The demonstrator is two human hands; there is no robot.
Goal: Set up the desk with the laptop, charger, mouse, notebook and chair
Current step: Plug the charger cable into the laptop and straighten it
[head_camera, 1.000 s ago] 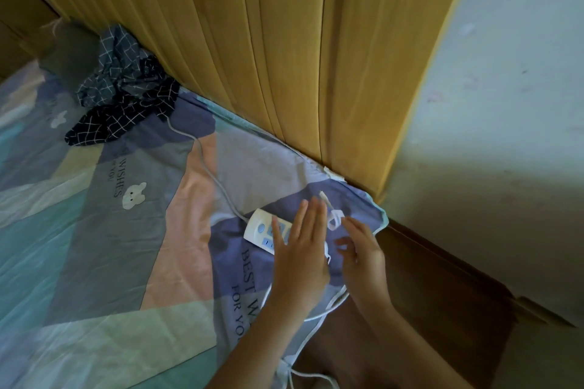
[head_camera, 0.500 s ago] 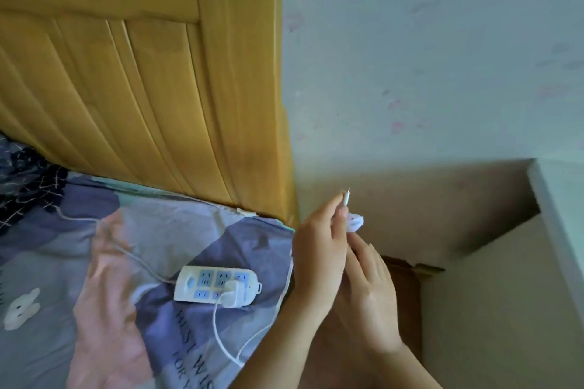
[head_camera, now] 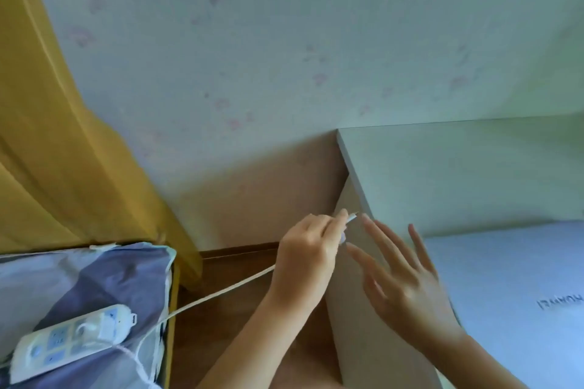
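My left hand (head_camera: 308,254) pinches the plug end of the white charger cable (head_camera: 221,290), its tip poking out beside the desk's left edge. The cable runs back down to the white power strip (head_camera: 71,341) lying on the bed. My right hand (head_camera: 407,284) is spread open just right of the plug, over the desk edge, holding nothing. The closed grey laptop (head_camera: 512,287) lies on the pale desk (head_camera: 458,174) at the lower right, lid logo facing me upside down.
A bed with a patterned sheet (head_camera: 94,278) fills the lower left, against a yellow wooden headboard (head_camera: 47,136). A narrow strip of brown floor (head_camera: 240,303) separates bed and desk. A pale floral wall (head_camera: 284,41) stands behind.
The view swung right from the bed to the desk. My left hand lifted the cable end off the bed and carried it to the desk edge; my right hand opened and moved over the desk.
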